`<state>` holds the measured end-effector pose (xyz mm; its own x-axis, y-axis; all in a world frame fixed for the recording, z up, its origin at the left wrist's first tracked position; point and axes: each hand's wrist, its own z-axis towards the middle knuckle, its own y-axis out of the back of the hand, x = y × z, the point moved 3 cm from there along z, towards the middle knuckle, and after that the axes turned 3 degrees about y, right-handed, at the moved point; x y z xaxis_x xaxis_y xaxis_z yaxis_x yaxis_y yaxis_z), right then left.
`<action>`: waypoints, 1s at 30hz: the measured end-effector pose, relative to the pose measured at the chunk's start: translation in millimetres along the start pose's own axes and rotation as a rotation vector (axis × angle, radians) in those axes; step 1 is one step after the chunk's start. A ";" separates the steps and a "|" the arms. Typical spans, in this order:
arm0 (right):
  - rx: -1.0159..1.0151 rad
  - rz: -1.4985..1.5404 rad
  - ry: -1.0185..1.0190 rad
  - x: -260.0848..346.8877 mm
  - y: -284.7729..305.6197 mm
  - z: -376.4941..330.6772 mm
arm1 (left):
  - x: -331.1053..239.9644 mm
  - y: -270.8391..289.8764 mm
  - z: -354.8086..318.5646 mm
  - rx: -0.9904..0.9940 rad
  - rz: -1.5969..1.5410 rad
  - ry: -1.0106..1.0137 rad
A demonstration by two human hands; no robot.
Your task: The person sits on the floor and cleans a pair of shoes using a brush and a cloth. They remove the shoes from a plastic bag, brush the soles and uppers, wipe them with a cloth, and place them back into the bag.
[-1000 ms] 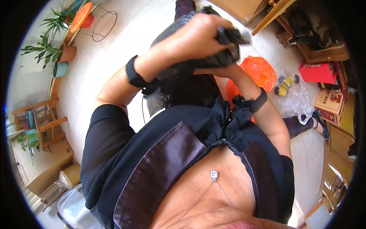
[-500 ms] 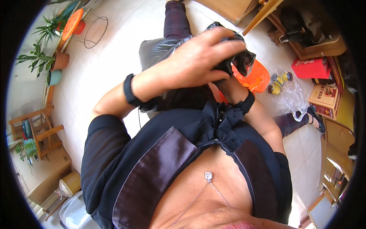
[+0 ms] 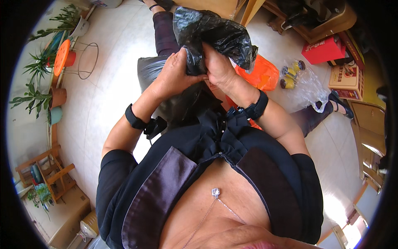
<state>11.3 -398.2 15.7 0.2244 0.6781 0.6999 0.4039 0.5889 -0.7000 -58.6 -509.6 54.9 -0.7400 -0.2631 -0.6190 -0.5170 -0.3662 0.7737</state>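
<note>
A black plastic bag (image 3: 224,31) is bunched up in front of me, its crinkled top flaring out above both hands. My left hand (image 3: 176,74) is closed around the gathered part from the left. From the right, my right hand (image 3: 219,66) grips the same gathers, so the two hands nearly meet. Fingers wrapped behind the plastic are partly hidden. More black plastic, bulging and shiny, lies below the hands between my legs; what it contains cannot be seen.
Right of the hands an orange plastic bag (image 3: 263,74) lies beside a clear plastic bag (image 3: 309,93) and small yellow-and-dark containers (image 3: 292,72). Farther right are a red box (image 3: 323,50) and a brown carton (image 3: 347,83). Potted plants (image 3: 58,97) and an orange stool (image 3: 62,57) stand left.
My left hand has dropped from over the bag's top to its gathered neck. My right hand, mostly hidden before, now shows gripping there too. The bag's top has spread upward.
</note>
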 end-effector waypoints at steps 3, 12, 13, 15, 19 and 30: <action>0.000 -0.118 0.159 8.7 5.3 -3.4 | 0.4 -9.3 11.2 -0.007 -0.053 -0.079; 0.128 -0.792 0.221 21.0 18.3 -9.9 | 1.5 -28.9 19.1 -0.142 -0.179 -0.171; 0.184 -1.032 0.391 28.0 16.2 -11.0 | 1.1 -30.5 22.8 -0.200 -0.077 -0.274; 0.203 -1.405 0.923 45.0 7.5 -18.4 | 8.6 -32.4 26.0 -0.223 -0.075 -0.268; 0.222 -0.721 0.418 72.1 18.0 -32.1 | 22.1 -36.3 30.0 -0.248 -0.070 -0.248; 0.048 -0.313 0.158 107.5 35.9 -53.1 | 33.0 -45.1 35.9 -0.113 -0.059 -0.113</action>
<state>97.0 -327.5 73.3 0.2328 0.3871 0.8922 0.4333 0.7800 -0.4515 -75.1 -469.7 4.4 -0.7568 -0.1383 -0.6388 -0.5140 -0.4777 0.7124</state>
